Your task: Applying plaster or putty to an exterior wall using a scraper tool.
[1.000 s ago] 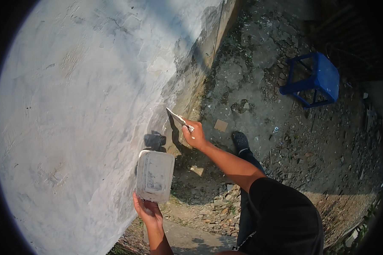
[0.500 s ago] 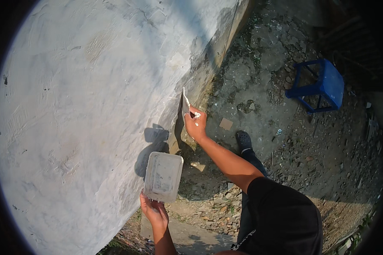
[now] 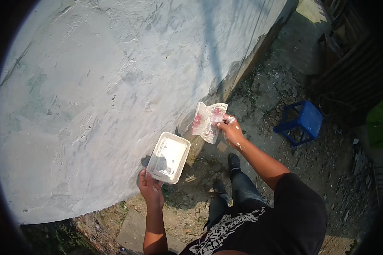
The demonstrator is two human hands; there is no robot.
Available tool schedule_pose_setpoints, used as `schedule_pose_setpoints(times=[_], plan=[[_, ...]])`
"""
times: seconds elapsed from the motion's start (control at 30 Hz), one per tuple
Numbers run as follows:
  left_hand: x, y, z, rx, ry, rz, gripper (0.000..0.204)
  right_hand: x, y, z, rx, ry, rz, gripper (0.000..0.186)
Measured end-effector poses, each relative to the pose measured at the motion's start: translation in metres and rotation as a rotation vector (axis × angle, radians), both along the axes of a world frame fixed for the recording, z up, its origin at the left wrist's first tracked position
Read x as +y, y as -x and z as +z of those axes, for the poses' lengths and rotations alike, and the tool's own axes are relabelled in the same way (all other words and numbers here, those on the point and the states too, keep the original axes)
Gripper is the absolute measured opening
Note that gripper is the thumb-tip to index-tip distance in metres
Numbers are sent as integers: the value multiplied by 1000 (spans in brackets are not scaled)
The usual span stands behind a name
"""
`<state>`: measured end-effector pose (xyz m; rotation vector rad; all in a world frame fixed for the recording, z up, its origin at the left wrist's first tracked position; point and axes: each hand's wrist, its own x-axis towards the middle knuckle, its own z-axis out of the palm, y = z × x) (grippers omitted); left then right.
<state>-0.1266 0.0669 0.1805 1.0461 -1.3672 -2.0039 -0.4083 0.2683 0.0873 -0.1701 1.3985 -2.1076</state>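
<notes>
**Wet filler, a tilted tray and rough footing**

While the right hand (image 3: pixel 232 131) pinches a broad flat scraper blade (image 3: pixel 207 121) at its lower edge, fingers pressed together on it and smeared white, the blade stands just off the pale plastered wall (image 3: pixel 93 85), its face coated with white paste tinged pink. The left hand (image 3: pixel 150 187) grips the near end of a white rectangular tray (image 3: pixel 170 157), fingers curled under and thumb on the rim; the tray sits between the person and the wall, tilted, with white paste showing inside.

Held by one end only, the tray could tip further and spill its paste down the base of the wall, judging by the angle. With slick fingers on a thin blade, the scraper may slip or twist, dropping its load onto the ground. Underfoot lies rubble-strewn dirt (image 3: pixel 285 161), and the person's dark shoes (image 3: pixel 233 161) stand close to loose stones, so a shifted step could cost balance. Off to the right, well apart, stands a blue plastic stool (image 3: pixel 304 121).
</notes>
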Motion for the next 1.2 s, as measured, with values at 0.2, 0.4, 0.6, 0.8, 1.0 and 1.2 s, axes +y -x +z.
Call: schedule_pose_setpoints(times=[0.2, 0.4, 0.6, 0.8, 1.0, 1.2], plan=[[24, -25, 54, 252, 35, -53, 35, 45, -59, 107, 53, 123, -124, 28], [47, -57, 82, 343, 8, -46, 36, 58, -141, 162, 237, 103, -247, 23], [66, -73, 93, 385, 78, -60, 36, 75, -180, 163, 501, 84, -353, 28], [75, -81, 104, 419, 104, -51, 35, 85, -199, 189, 630, -33, -405, 26], [80, -87, 109, 480, 53, -130, 36, 91, -208, 187, 886, -203, -240, 33], [78, -97, 116, 486, 36, -150, 37, 83, -220, 188, 1237, -271, -271, 47]])
